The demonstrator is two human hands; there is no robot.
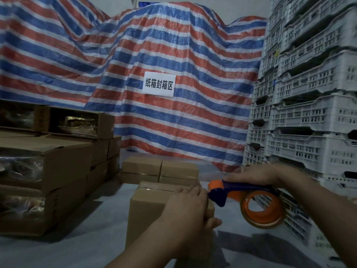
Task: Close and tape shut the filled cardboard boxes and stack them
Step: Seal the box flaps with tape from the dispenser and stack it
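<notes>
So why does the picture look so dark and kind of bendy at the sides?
Head view: the room is dim, so the open boxes at left look murky; the wide lens bows the white crates at the right edge; the tape dispenser and right hand look slightly soft; a small glint shows on the taped box under the left hand.

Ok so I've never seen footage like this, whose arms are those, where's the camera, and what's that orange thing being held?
The one picture comes from a wide-angle camera worn on a person's head, looking forward and down, so the arms are that person's own. The left hand rests on a closed cardboard box standing on the grey floor. The right hand grips an orange and blue tape dispenser at the box's right edge. More small boxes sit behind, larger cartons are stacked to the left, white plastic crates to the right. A striped tarp with a paper sign hangs behind.
</notes>
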